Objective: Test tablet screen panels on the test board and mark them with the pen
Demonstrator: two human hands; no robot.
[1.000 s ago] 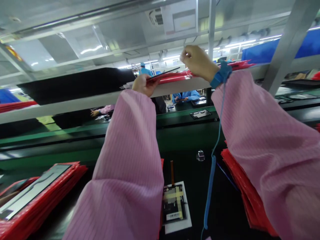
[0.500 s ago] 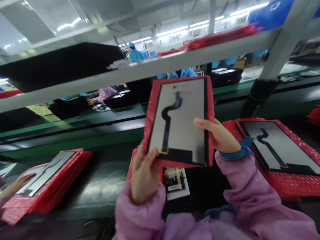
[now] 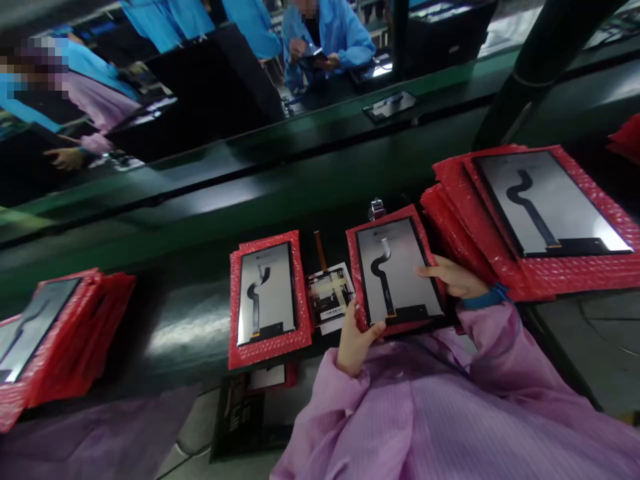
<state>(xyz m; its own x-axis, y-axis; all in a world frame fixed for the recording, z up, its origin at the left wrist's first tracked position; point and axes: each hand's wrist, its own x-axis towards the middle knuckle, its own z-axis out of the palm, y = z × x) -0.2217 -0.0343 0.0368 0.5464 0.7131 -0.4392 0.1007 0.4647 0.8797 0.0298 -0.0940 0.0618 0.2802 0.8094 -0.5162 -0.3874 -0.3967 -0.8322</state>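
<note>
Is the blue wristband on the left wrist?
No, the blue wristband is below the right hand, while the left hand, holding the panel, shows none.

- This is looking like an electronics assembly workshop, with several people around one line.
- Display panels [image 3: 280, 287] with ribbon cables are lying on red bubble-wrap sleeves [image 3: 455, 220] along a long dark bench [image 3: 190, 333].
- Beyond it, a blue-coated co-worker [image 3: 345, 30] is handling a flat object [image 3: 315, 53].
- At upper left, another person's pink sleeve [image 3: 100, 100] is showing.
- The wearer's pink striped smock [image 3: 450, 400] is looking like workwear.
</note>
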